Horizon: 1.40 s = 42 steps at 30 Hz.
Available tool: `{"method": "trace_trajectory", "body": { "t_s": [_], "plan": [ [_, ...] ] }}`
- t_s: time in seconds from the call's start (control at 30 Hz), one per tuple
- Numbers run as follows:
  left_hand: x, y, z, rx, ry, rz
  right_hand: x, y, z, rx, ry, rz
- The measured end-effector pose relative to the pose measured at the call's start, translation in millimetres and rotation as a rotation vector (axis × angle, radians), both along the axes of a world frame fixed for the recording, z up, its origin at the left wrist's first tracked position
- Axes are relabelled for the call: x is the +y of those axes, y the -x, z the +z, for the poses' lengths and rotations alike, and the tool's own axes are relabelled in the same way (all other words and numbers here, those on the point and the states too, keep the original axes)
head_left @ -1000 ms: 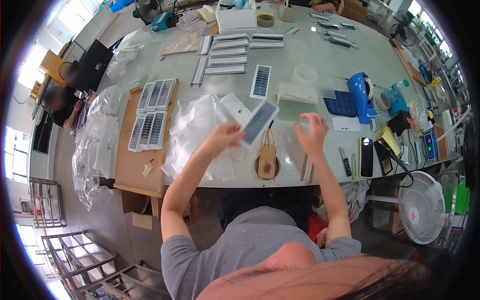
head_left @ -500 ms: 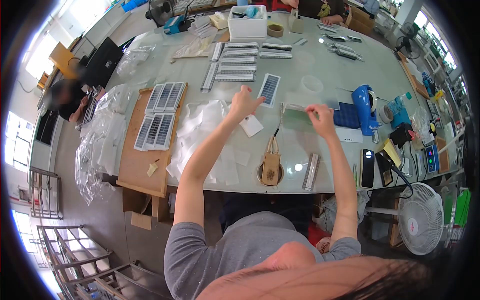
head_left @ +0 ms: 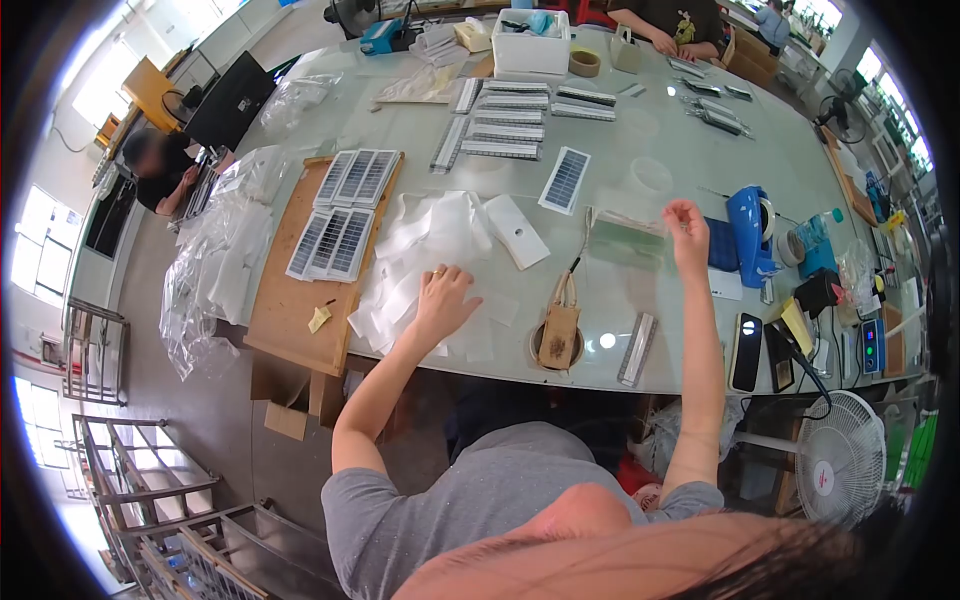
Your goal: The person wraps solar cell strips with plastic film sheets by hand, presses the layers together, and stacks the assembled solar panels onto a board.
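Note:
My left hand (head_left: 445, 302) lies with its fingers spread over a heap of thin white sheets (head_left: 425, 235). My right hand (head_left: 688, 235) is raised at the right end of a greenish translucent sheet (head_left: 627, 242), thumb and fingertips drawn together; whatever they hold is too small to make out. A white card with a small hole (head_left: 518, 234) lies between the hands, beyond the heap. Behind it rests a small solar panel (head_left: 566, 181) with a white border. A thin corded tool (head_left: 576, 263) lies by the greenish sheet, above a brown block (head_left: 558, 338) in a round holder.
More solar panels (head_left: 350, 190) lie on a wooden board (head_left: 290, 310) at left. Several silvery strips (head_left: 505, 133) are stacked at the back. A blue tape dispenser (head_left: 748, 240), a phone (head_left: 745, 352) and a fan (head_left: 838, 460) stand right. Another person's hands (head_left: 680, 48) are across the table.
My left hand has moved from beside the solar panel back onto the white sheets. My right hand has shifted right along the greenish sheet. The white card shows fully now. The view has turned slightly.

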<state>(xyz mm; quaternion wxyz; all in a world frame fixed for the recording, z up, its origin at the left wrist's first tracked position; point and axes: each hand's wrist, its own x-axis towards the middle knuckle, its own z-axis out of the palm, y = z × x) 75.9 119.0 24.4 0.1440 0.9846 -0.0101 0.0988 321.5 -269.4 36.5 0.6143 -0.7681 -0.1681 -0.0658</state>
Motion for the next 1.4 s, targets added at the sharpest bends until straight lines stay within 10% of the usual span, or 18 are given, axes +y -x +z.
{"method": "trace_trajectory", "body": {
  "t_s": [0.07,0.27,0.47,0.93,1.1,1.27,1.4],
  "plan": [
    [0.8,3.5,-2.8,0.013,0.063,0.031,15.2,30.4,23.0,0.086,-0.284,-0.038],
    [-13.1,7.1,5.2,-0.132,0.363,0.036,67.6,179.3,-7.3,0.392,-0.012,0.212],
    [-41.2,16.7,25.3,-0.112,0.741,0.047,84.6,200.5,-1.9,-0.281,0.713,-0.143],
    [-47.5,26.1,44.1,0.060,1.263,0.122,136.1,220.9,46.1,-0.611,0.304,0.338],
    [10.6,6.9,58.9,-0.553,0.950,0.417,137.2,230.7,62.1,-0.070,0.125,0.765],
    [45.5,3.6,62.7,-0.917,0.714,0.335,158.3,200.0,31.8,0.053,0.160,0.542],
    [58.0,8.0,87.2,-0.620,0.676,0.519,147.1,211.9,51.5,-0.079,0.218,0.799]
  ]
}}
